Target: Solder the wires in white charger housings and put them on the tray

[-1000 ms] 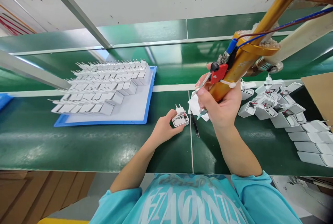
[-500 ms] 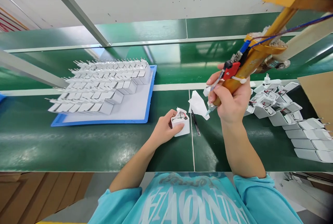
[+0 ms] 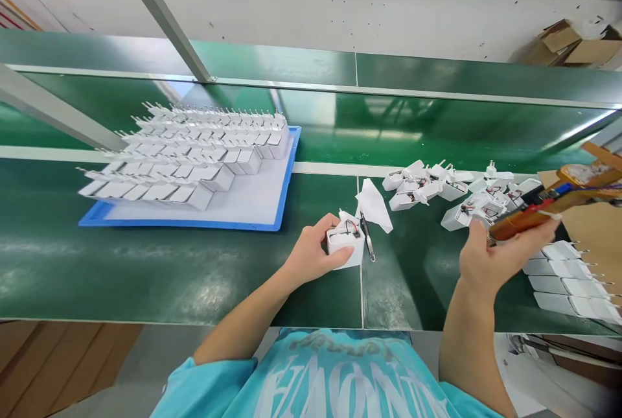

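Note:
My left hand (image 3: 315,251) is closed around a white plug-in adapter housing (image 3: 346,251), resting on the green bench. The housing's top is open, and a red wire and dark parts show inside. At the right, my right hand (image 3: 500,253) holds a yellow-brown tubular dispenser (image 3: 534,216) with wires along it. Its tip points left toward my thumb; part of the grip is hidden. Beside the adapter housing lie black tweezers (image 3: 368,236), partly against a piece of white paper (image 3: 374,205).
A blue-rimmed tray (image 3: 286,194) with rows of white adapters (image 3: 194,159) is on the left. Several open adapter housings (image 3: 420,183) lie right of the paper. Stacked housings (image 3: 573,285) and cardboard (image 3: 595,220) are at far right. A metal post (image 3: 160,16) rises behind the tray.
My right hand has carried the dispenser right and lower, away from the adapter housing, and the tool has tilted nearer to level. My left hand still holds the housing. The camera view has shifted slightly.

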Available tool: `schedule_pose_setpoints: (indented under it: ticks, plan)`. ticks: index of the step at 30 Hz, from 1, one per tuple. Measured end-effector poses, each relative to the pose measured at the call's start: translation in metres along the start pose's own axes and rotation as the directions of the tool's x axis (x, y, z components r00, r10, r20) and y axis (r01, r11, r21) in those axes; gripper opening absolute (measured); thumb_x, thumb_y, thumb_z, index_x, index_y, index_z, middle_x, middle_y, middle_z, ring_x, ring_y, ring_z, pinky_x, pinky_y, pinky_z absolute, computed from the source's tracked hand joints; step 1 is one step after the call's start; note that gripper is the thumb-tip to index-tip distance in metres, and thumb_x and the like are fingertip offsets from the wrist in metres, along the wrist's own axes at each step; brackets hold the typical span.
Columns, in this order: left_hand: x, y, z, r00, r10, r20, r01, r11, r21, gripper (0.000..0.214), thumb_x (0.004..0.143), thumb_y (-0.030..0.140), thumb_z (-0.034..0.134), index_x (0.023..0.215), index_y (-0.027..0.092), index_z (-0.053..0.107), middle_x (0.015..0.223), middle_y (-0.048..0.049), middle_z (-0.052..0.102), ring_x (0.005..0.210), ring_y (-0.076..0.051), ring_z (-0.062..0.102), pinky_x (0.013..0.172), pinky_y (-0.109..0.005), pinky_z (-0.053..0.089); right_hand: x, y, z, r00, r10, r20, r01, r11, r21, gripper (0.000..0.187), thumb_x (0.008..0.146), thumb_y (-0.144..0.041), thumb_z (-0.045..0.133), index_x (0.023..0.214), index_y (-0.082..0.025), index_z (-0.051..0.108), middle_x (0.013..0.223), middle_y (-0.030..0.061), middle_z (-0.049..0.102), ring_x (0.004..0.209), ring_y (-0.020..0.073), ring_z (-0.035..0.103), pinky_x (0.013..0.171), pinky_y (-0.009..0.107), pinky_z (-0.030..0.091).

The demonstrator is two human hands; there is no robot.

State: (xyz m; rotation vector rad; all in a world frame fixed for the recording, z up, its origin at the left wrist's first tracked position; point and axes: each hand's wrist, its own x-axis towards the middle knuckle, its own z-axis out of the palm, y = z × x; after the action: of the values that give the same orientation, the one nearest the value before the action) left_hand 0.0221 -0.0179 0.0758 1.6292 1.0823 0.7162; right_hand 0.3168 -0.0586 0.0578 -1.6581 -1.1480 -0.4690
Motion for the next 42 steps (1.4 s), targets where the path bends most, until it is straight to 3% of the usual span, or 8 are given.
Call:
schedule_pose_setpoints:
  ticks: [3, 6, 10, 13, 23, 26, 32, 42]
  plan:
    - [0.0, -0.001, 0.0, 1.0, -0.007, -0.002, 0.007, 1.0, 0.01, 0.023, 0.071, 0.037, 0.063, 0.079, 0.02, 0.05, 0.059, 0.0068, 0.05, 0.052, -0.008, 0.04, 0.051, -0.019, 0.032, -0.023, -0.012, -0.008, 0.939, -0.221, -0.265, 0.206, 0.975, -0.082, 0.085, 0.074, -0.024, 0.071, 0.15, -0.025, 0.035, 0.145, 0.0213, 0.044, 0.138, 0.0437, 0.038, 0.115, 0.063, 0.03]
    - [0.001, -0.001, -0.001, 1.0, -0.015, -0.021, 0.016, 1.0, 0.026, 0.024, 0.071, 0.038, 0.063, 0.08, 0.02, 0.05, 0.059, 0.0071, 0.049, 0.052, -0.008, 0.039, 0.051, -0.019, 0.031, -0.045, -0.029, 0.001, 0.907, -0.412, 0.08, 0.397, 0.904, 0.156, 0.06, 0.082, -0.009, 0.06, 0.138, -0.027, 0.051, 0.116, 0.0144, 0.065, 0.109, 0.0337, 0.062, 0.092, 0.055, 0.055]
    - [0.003, -0.001, -0.003, 0.999, -0.007, -0.041, 0.008, 1.0, 0.028, 0.023, 0.072, 0.038, 0.062, 0.082, 0.02, 0.052, 0.06, 0.0067, 0.05, 0.052, -0.009, 0.041, 0.051, -0.019, 0.032, -0.062, -0.041, 0.025, 0.505, -0.633, 0.586, 0.484, 0.77, 0.415, 0.049, 0.087, -0.001, 0.045, 0.129, -0.023, 0.058, 0.117, 0.0076, 0.071, 0.099, 0.0219, 0.065, 0.084, 0.038, 0.06]
    - [0.005, -0.001, -0.004, 0.999, -0.003, -0.045, 0.005, 0.999, 0.037, 0.024, 0.072, 0.039, 0.062, 0.082, 0.02, 0.052, 0.061, 0.0064, 0.051, 0.053, -0.009, 0.042, 0.051, -0.019, 0.032, -0.066, -0.038, 0.037, 0.335, -0.643, 0.689, 0.578, 0.718, 0.388, 0.05, 0.086, 0.003, 0.04, 0.129, -0.016, 0.058, 0.128, 0.01, 0.066, 0.103, 0.0211, 0.064, 0.082, 0.037, 0.06]
    - [0.004, -0.004, -0.004, 1.0, 0.006, -0.025, -0.004, 0.998, 0.063, 0.026, 0.074, 0.041, 0.063, 0.082, 0.021, 0.049, 0.059, 0.0068, 0.049, 0.052, -0.01, 0.041, 0.052, -0.02, 0.032, -0.039, -0.028, 0.049, 0.098, -0.837, 0.538, 0.769, 0.407, 0.493, 0.027, 0.095, -0.005, 0.039, 0.104, -0.012, 0.064, 0.083, 0.0073, 0.067, 0.069, 0.017, 0.063, 0.056, 0.029, 0.055]
    - [0.004, -0.004, -0.005, 0.999, -0.008, -0.032, 0.009, 1.0, 0.026, 0.026, 0.074, 0.041, 0.063, 0.082, 0.021, 0.049, 0.059, 0.0071, 0.049, 0.052, -0.009, 0.041, 0.051, -0.02, 0.031, -0.026, -0.034, 0.036, 0.14, -0.879, 0.457, 0.775, 0.384, 0.502, 0.023, 0.093, -0.004, 0.044, 0.104, -0.011, 0.062, 0.084, 0.0083, 0.069, 0.07, 0.0171, 0.066, 0.056, 0.029, 0.056]
    - [0.003, -0.004, -0.004, 1.0, -0.017, -0.009, 0.017, 1.0, 0.006, 0.025, 0.074, 0.041, 0.063, 0.083, 0.02, 0.051, 0.058, 0.0073, 0.049, 0.051, -0.01, 0.042, 0.05, -0.02, 0.031, -0.015, -0.064, 0.006, 0.704, -0.706, 0.074, 0.491, 0.559, 0.668, 0.026, 0.084, -0.01, 0.058, 0.108, -0.021, 0.056, 0.088, 0.0082, 0.073, 0.086, 0.0221, 0.074, 0.067, 0.037, 0.065]
    - [-0.001, 0.0, 0.004, 0.997, 0.071, 0.03, -0.074, 0.991, 0.109, 0.023, 0.072, 0.038, 0.061, 0.084, 0.021, 0.051, 0.061, 0.0065, 0.052, 0.051, -0.01, 0.045, 0.053, -0.02, 0.035, -0.037, -0.087, 0.023, 0.718, -0.695, 0.043, 0.462, 0.522, 0.717, 0.02, 0.081, -0.004, 0.05, 0.096, -0.017, 0.052, 0.069, 0.0054, 0.07, 0.087, 0.0272, 0.076, 0.069, 0.037, 0.066]
